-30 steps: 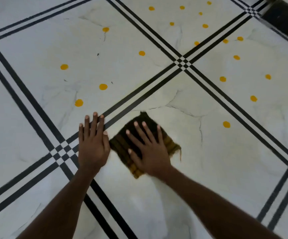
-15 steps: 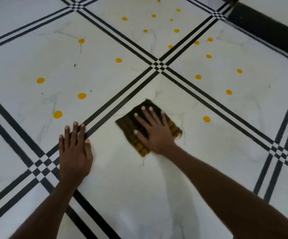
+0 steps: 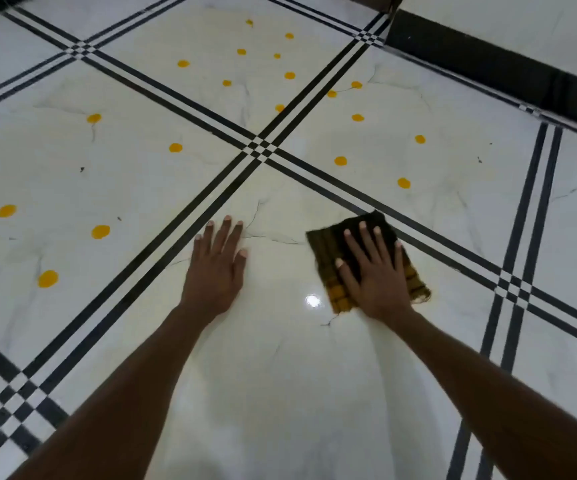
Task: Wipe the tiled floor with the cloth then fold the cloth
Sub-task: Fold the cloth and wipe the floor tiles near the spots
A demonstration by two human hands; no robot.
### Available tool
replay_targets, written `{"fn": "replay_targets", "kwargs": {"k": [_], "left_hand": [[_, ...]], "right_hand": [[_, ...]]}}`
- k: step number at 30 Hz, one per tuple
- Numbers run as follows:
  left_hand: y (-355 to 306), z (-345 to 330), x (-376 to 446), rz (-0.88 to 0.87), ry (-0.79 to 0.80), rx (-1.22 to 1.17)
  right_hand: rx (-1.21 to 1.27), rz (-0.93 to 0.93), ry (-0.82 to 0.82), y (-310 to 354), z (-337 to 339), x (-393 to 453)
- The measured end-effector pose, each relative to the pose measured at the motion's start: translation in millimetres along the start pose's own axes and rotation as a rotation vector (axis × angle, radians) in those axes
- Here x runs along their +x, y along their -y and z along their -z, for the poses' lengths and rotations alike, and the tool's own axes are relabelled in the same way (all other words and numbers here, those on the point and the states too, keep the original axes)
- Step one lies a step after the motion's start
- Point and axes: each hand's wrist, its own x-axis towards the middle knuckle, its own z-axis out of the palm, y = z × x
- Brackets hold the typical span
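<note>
A folded dark brown and yellow cloth (image 3: 328, 244) lies flat on the white tiled floor (image 3: 280, 358), right of centre. My right hand (image 3: 373, 271) presses down on it, palm flat with the fingers spread, covering most of the cloth. My left hand (image 3: 216, 268) rests flat on the bare tile to the left of the cloth, fingers together, holding nothing, about a hand's width away from the cloth.
Several yellow spots (image 3: 100, 232) dot the tiles ahead and to the left. Black double lines (image 3: 263, 148) cross between tiles. A dark skirting and wall (image 3: 488, 64) run along the far right. A light glare (image 3: 313, 301) shows beside the cloth.
My right hand has slid the cloth to the right across the tile, away from my left hand. My left hand moved off the black lines onto the same tile.
</note>
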Motion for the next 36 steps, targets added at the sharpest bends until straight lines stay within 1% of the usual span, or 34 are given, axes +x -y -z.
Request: {"fn": "replay_targets", "kwargs": {"k": [1, 4, 6, 8, 10, 12, 13, 15, 16, 17, 18, 19, 20, 22, 23, 24, 25, 26, 28, 30, 31, 32, 33, 34, 35, 36], "left_hand": [[-4.6, -9.0, 7.4, 0.011, 0.019, 0.028], [-6.5, -20.6, 9.4, 0.025, -0.020, 0.150], [-8.4, -19.0, 10.2, 0.019, -0.020, 0.162], [-11.7, -16.0, 9.5, 0.021, -0.025, 0.153], [-13.8, -14.8, 11.3, 0.024, -0.012, 0.147], [-13.1, -12.9, 10.6, 0.024, 0.003, 0.139], [-12.7, -11.4, 10.6, 0.017, 0.009, 0.134], [-12.5, -10.2, 10.5, 0.023, 0.013, 0.120], [-13.3, -10.1, 9.7, 0.027, 0.014, 0.120], [-13.9, -10.1, 10.5, 0.031, 0.014, 0.120], [-15.1, -9.9, 10.3, 0.032, 0.012, 0.124], [-14.8, -10.7, 12.4, 0.031, 0.012, 0.127], [-14.6, -11.6, 13.1, 0.034, 0.014, 0.125], [-15.6, -13.2, 13.2, 0.041, 0.003, 0.122], [-16.0, -14.1, 12.3, 0.040, -0.002, 0.126], [-15.9, -14.8, 12.4, 0.037, -0.009, 0.129], [-14.4, -14.8, 12.6, 0.035, -0.012, 0.131], [-13.7, -14.3, 13.4, 0.036, -0.018, 0.125], [-11.2, -14.8, 12.9, 0.029, -0.021, 0.120], [-9.5, -12.4, 11.6, 0.024, -0.025, 0.121], [-11.4, -12.1, 12.0, 0.018, -0.022, 0.114], [-12.3, -12.3, 12.2, 0.017, -0.021, 0.111], [-12.6, -12.6, 12.0, 0.017, -0.023, 0.116], [-13.6, -13.2, 12.0, 0.021, -0.023, 0.115], [-14.1, -12.7, 11.5, 0.025, -0.028, 0.114], [-15.6, -13.2, 12.7, 0.024, -0.034, 0.110]], "right_hand": [[0.013, -0.055, -0.001, -15.1, 3.1, 20.1], [0.041, -0.161, 0.010, -38.6, 8.4, 79.1], [0.054, -0.183, 0.002, -34.8, 11.7, 115.1], [0.048, -0.174, -0.002, -16.2, 9.1, 141.1], [0.016, -0.079, -0.002, 14.5, 2.3, 152.7], [-0.007, 0.143, 0.021, 39.3, -3.3, 143.5], [-0.011, 0.274, 0.064, 42.7, -4.2, 131.0], [-0.029, 0.491, 0.137, 29.8, 4.6, 97.6], [-0.035, 0.550, 0.155, 11.9, 9.4, 82.3], [-0.048, 0.553, 0.145, -9.4, 14.0, 75.7], [-0.057, 0.490, 0.102, -31.4, 16.4, 76.8], [-0.050, 0.374, 0.048, -48.2, 16.7, 89.0], [-0.041, 0.220, -0.009, -57.7, 15.7, 107.5], [-0.001, -0.064, -0.066, -48.6, 16.2, 162.5], [0.015, -0.137, -0.065, -34.4, 14.0, 189.8], [0.024, -0.163, -0.071, -15.0, 10.5, 214.2], [0.033, -0.141, -0.072, 7.3, 5.9, 228.8], [0.032, -0.060, -0.068, 28.8, 2.4, 233.2], [-0.018, 0.239, -0.036, 60.4, -4.5, 204.6], [-0.054, 0.532, 0.085, 58.1, -1.8, 149.4], [-0.067, 0.595, 0.126, 39.3, 5.2, 127.3], [-0.066, 0.593, 0.114, 14.0, 11.1, 115.1], [-0.056, 0.503, 0.065, -16.4, 15.8, 112.2], [-0.047, 0.329, 0.005, -50.3, 19.8, 115.1], [-0.036, 0.115, -0.041, -81.4, 25.9, 121.9], [-0.025, -0.089, -0.053, -106.7, 33.8, 131.3]]}}
